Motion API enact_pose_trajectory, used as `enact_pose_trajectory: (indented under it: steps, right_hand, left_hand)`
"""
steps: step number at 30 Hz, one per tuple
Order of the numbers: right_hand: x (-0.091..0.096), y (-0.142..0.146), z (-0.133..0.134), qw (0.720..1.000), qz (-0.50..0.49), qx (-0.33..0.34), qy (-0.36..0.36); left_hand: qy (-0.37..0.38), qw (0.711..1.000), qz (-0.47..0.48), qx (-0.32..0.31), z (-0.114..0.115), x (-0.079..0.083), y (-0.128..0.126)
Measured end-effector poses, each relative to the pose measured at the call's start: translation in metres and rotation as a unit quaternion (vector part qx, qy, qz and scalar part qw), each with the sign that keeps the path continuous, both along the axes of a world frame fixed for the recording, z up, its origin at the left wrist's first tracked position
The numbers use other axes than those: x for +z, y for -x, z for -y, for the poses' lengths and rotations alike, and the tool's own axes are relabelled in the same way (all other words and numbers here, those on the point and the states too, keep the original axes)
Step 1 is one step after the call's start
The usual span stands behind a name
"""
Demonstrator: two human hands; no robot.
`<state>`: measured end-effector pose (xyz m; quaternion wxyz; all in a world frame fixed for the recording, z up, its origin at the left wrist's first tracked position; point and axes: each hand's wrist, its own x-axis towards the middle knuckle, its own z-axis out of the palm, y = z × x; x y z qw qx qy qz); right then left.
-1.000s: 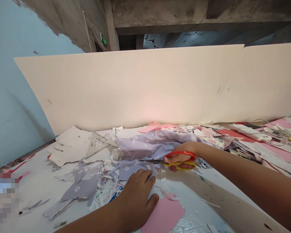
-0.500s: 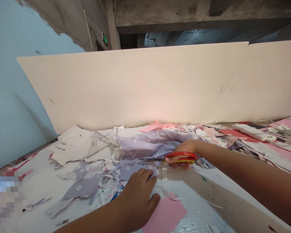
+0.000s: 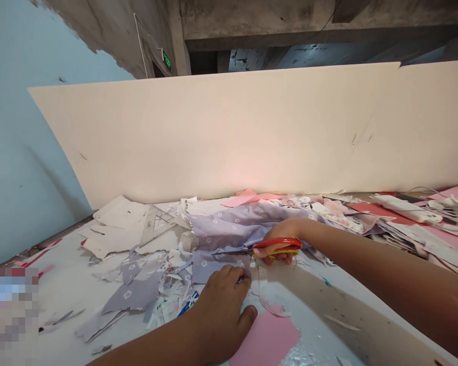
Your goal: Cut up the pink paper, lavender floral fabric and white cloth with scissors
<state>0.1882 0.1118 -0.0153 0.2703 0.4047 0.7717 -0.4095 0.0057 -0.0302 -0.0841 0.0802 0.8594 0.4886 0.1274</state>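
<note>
Nearest, at 6 o'clock in the view, the left hand (image 3: 221, 310) lies flat and spread, palm down, gripping nothing. Its fingertips (image 3: 234, 274) press the near edge of the lilac fabric (image 3: 229, 226), and its thumb touches a pink sheet (image 3: 269, 343) on the white table (image 3: 328, 305). Just beyond, toward 1 o'clock from that hand, the right hand (image 3: 280, 236) is closed around the red and yellow handles of the scissors (image 3: 267, 248). The blades point to 9 o'clock, lie on the fabric and look almost together. At 10 o'clock lie a clear set square (image 3: 154, 223) and white paper scraps (image 3: 114, 223). At 3 o'clock there is a power strip (image 3: 404, 208). Behind everything stands a beige board (image 3: 252, 132).
</note>
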Motion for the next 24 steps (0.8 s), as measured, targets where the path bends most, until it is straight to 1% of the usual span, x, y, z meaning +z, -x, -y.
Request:
enact_pose_trajectory:
  steps: [4,8,10,13,18,24]
  right_hand:
    - [-0.002,0.000,0.005,0.998,0.002,0.001,-0.057]
    - [-0.008,-0.005,0.003,0.995,-0.025,0.002,-0.101]
    - [-0.009,-0.006,0.002,0.995,-0.029,0.006,-0.100]
    - [-0.005,-0.003,0.005,0.995,-0.019,0.005,-0.095]
    - [0.003,0.007,0.010,0.999,0.006,-0.021,-0.044]
    - [0.002,0.020,0.007,0.999,0.015,-0.020,-0.034]
  left_hand:
    - [0.002,1.000,-0.002,-0.003,0.001,0.001,-0.001]
    - [-0.008,1.000,-0.003,-0.002,0.001,0.000,-0.002]
    - [-0.010,1.000,-0.006,-0.001,0.001,0.001,-0.002]
    - [-0.010,1.000,-0.006,-0.001,0.002,0.002,-0.002]
    - [-0.013,1.000,0.004,0.001,0.004,0.003,-0.002]
    - [-0.016,1.000,-0.005,-0.002,0.003,0.001,-0.001]
